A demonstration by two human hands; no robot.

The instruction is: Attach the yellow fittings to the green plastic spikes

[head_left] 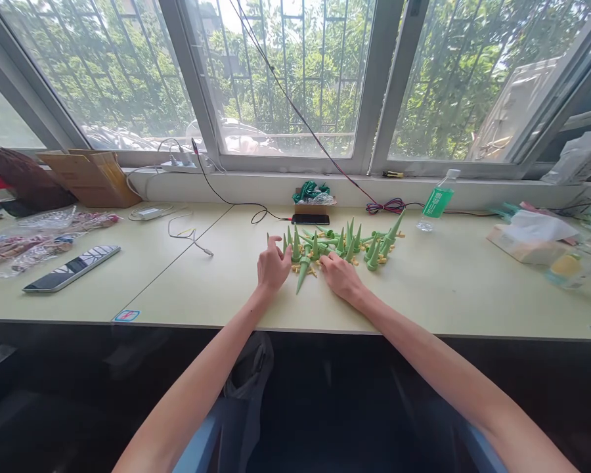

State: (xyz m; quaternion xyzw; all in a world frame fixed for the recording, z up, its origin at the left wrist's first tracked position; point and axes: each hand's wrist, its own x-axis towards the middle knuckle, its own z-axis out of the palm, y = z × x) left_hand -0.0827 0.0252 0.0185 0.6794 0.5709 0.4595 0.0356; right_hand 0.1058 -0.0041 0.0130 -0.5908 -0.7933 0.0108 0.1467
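A heap of green plastic cone-shaped spikes (349,244) with small yellowish prongs lies in front of me, several standing upright and others on their sides. At its left end, my left hand (274,266) is curled with the thumb toward the pieces; a green spike's tip (268,235) shows just above its fingers. My right hand (342,277) rests low at the heap's front edge, fingers bent together among the pieces; what they grip is hidden. Between the hands, one spike (303,274) lies pointing toward me.
Behind the heap are a black phone (310,219) and a small box (312,197) of green material. A water bottle (436,202) and tissue box (529,236) stand right. Left are another phone (72,269), a white cable (190,238), plastic bags (34,243) and a cardboard box (91,179).
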